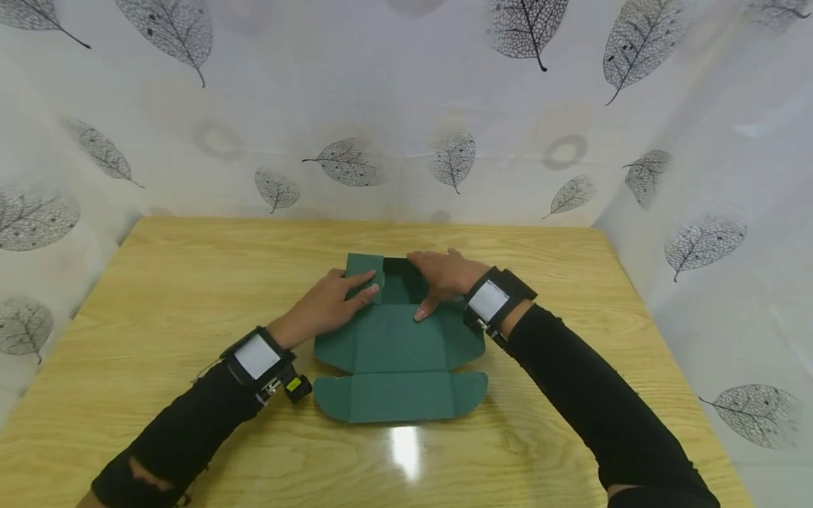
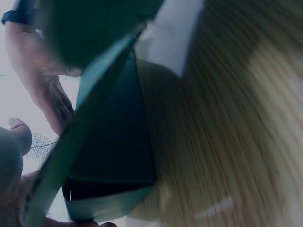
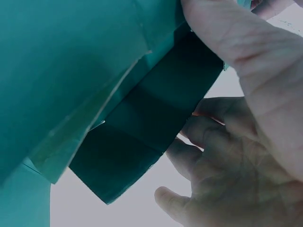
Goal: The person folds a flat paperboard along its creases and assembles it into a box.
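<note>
near end: a near flap [image 1: 403, 397] of the green box [image 1: 400, 331] lies spread toward the person, rounded tabs at the sides, w/ a wide panel [image 1: 400, 356] behind it, all on the table [image 1: 190, 282]. further: a small panel [image 1: 365, 262] at the box's l end, next to the hollow part.

risks, imo: if l hand [image 1: 330, 302] slips off, the small panel may spring back on its crease; if r hand [image 1: 447, 274] squeezes too hard, the far wall [image 3: 165, 94] may bow or crease; uneven push btwn hands could skew the box on the shiny tabletop.

box vs fingers: it's btwn & partly under both hands. l thumb + index lie close together at the small panel & seem to pinch it; other l fingers mostly hidden in head view. r hand grips the far side, thumb toward the wide panel, bent fingers at the wall's outer side.

farthest: leaf-print sheet [image 1: 394, 106].
</note>
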The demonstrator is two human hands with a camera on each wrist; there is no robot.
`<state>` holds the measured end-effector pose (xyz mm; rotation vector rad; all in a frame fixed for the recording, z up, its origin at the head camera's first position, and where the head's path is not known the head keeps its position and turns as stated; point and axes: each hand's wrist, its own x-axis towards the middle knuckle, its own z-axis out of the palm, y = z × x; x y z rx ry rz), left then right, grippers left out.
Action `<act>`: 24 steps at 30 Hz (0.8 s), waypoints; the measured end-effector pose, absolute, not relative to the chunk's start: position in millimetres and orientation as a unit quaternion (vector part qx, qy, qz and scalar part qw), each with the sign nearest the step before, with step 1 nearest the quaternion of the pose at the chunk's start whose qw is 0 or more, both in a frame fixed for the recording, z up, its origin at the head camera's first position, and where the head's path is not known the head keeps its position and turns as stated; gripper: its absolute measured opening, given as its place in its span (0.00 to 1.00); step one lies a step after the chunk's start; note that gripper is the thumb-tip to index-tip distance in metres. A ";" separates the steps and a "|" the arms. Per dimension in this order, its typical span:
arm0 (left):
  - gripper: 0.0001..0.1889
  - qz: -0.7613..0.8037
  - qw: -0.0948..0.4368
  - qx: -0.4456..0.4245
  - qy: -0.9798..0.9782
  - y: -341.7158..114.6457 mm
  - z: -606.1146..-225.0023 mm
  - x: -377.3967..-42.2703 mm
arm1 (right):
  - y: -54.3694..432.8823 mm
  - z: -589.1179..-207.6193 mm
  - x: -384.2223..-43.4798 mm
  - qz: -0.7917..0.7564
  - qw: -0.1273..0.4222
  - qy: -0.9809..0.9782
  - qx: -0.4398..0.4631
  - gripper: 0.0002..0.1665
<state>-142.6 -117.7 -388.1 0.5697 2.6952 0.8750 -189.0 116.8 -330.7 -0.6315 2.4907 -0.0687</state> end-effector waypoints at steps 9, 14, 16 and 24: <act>0.27 0.201 0.105 0.248 0.942 -120.3 -378.0 -145.3 | 115.8 -330.5 -190.4 -0.026 0.284 0.929 -0.238 0.74; 0.27 0.134 0.106 0.280 0.945 -118.5 -379.4 -149.3 | 115.4 -331.3 -190.1 -0.023 0.287 0.927 -0.239 0.77; 0.28 0.099 0.095 0.287 0.948 -117.9 -381.1 -150.2 | 114.5 -331.7 -189.9 -0.020 0.287 0.927 -0.240 0.77; 0.31 -0.069 -0.020 0.328 0.942 -112.7 -378.8 -148.7 | 114.1 -331.9 -189.6 -0.015 0.285 0.929 -0.237 0.77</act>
